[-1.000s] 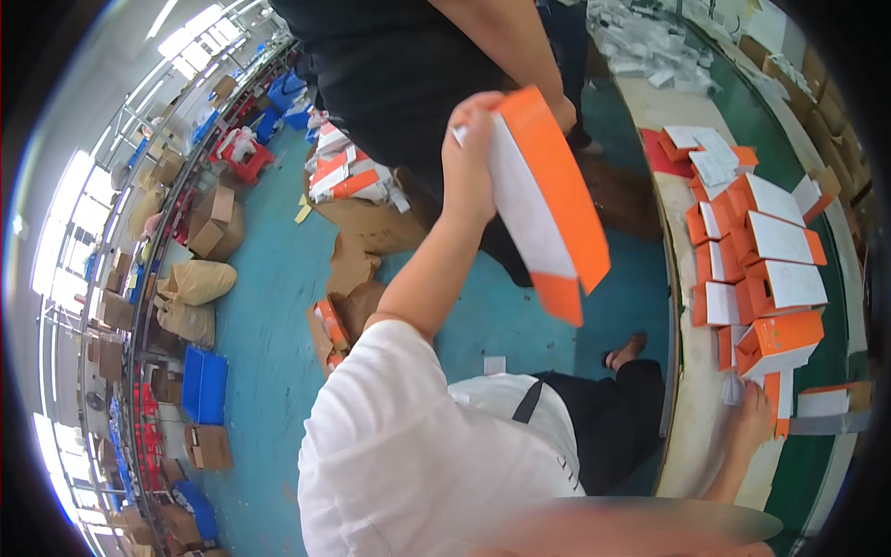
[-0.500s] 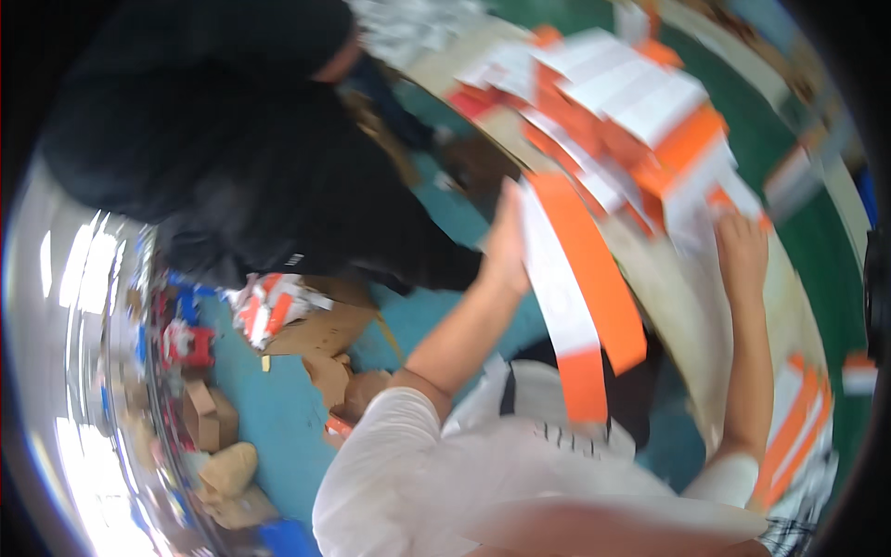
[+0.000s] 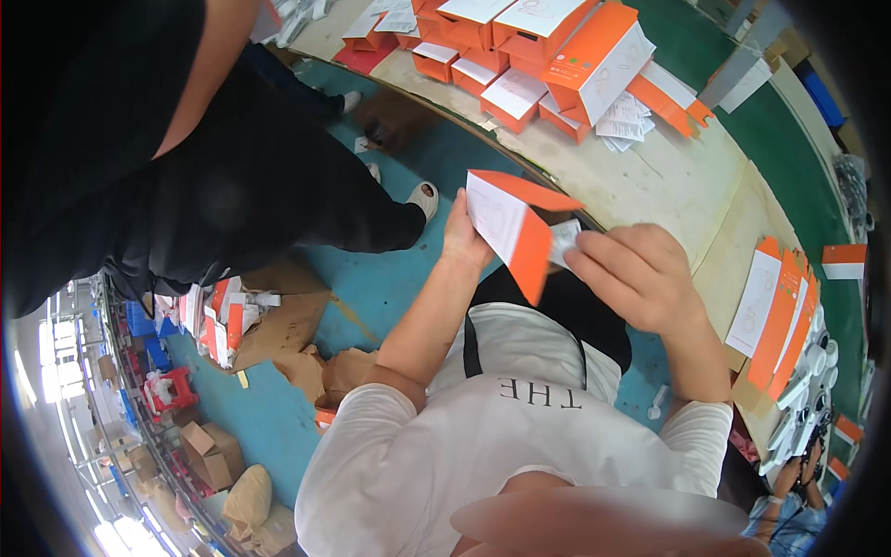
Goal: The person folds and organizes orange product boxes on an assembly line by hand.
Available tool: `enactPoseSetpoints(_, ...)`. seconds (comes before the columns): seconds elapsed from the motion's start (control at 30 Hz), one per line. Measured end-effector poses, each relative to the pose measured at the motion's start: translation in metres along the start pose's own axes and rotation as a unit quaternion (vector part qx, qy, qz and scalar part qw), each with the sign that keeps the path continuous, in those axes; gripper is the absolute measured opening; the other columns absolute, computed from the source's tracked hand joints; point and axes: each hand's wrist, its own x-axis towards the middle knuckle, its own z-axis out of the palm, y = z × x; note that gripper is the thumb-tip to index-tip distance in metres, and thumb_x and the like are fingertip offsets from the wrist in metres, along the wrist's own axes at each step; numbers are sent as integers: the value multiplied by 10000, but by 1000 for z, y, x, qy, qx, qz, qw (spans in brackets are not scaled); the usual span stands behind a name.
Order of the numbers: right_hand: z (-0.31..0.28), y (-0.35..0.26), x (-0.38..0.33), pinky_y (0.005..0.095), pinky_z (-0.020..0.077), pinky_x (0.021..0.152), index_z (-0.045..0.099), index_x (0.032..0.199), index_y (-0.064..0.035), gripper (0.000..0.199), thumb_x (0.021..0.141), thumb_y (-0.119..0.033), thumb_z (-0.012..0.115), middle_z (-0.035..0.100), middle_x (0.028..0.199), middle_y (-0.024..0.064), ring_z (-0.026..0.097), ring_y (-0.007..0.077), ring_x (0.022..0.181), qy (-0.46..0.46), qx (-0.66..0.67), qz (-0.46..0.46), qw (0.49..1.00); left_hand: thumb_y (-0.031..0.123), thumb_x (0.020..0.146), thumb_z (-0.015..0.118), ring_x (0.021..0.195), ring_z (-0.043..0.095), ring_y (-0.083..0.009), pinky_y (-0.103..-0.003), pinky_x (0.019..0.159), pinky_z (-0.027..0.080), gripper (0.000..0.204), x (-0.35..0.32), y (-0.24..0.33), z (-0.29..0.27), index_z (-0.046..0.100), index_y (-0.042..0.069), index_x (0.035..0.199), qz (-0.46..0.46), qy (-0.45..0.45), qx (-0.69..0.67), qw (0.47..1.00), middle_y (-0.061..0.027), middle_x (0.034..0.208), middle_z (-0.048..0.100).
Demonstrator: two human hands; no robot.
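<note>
Right hand point(image 3: 640, 274) moved from tabletop point(image 3: 687, 181) to box point(image 3: 495, 215), with leaflet point(image 3: 563, 243).
Box held off the tabletop's near edge; right fingers pinch leaflet at box's open end; left hand point(image 3: 463, 234) grips box, fingers partly hidden.

Brown cardboard box point(image 3: 213, 457) near a tan sack point(image 3: 249, 499)

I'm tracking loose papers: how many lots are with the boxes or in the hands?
3 visible: one paper in the right hand, at the open box; a bunch on the table beside the boxes; another atop them, toward their left end. Others may be hidden.
</note>
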Motion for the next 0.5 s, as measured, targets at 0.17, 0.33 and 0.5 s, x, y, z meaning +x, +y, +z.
enactPoseSetpoints(0.17,30,-16,2,336,474,631,564,1067,-24,373,708,-112,606,585,942,124,577,259,781,-44,152,131,979,434,962,219,1126,494,-324,-437,974,389,537,-18,-18,21,436,38,1253,22,21,31,999,-143,1230,514)
enactPoseSetpoints(0.33,3,-7,4,404,393,907,424,1257,-47,575,744,-191,639,522,1154,183,505,342,1034,-216,306,168,912,417,967,227,1125,498,-342,-468,974,392,525,-13,-7,-1,429,25,1251,-3,-37,-4,999,-160,1236,505)
enactPoseSetpoints(0.5,2,1,3,354,489,588,576,965,-120,248,747,-210,653,604,899,48,611,237,786,-139,107,229,958,460,882,485,1215,399,-306,-451,949,381,616,-40,-4,-14,331,62,1328,99,-39,264,959,-135,1371,337)
